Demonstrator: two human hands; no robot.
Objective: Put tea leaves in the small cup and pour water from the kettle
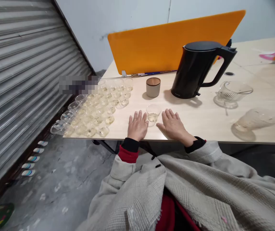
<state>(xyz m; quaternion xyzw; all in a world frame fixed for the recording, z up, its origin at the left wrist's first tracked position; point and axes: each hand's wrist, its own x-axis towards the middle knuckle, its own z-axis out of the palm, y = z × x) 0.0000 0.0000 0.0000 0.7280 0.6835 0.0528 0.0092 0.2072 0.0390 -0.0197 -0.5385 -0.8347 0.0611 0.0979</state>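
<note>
While left hand (137, 126) and right hand (173, 126) lie palm-down on the pale table (120, 127), head view gives: close-packed cups (96, 112), clear, yellowish liquid inside, crowding the table's left end. Beige tumbler (153, 90), brown inside, stands beyond the hands; black kettle (192, 70) right of it, handle to the right, hiding part of the orange panel (147, 51) behind. Ribbed vessel (233, 91) and plain vessel (256, 120), both clear, farther right. Single clear cup (153, 117) on the table between the hands: upright, mouth up, axis near vertical, shallow pale liquid with dark specks. Left hand flat, fingers slightly spread, thumb just beside the cup; right hand flat, fingers closer together, thumb out toward it. Both hold nothing. Pale mark low on the kettle, perhaps a brand name, too small to read.
</note>
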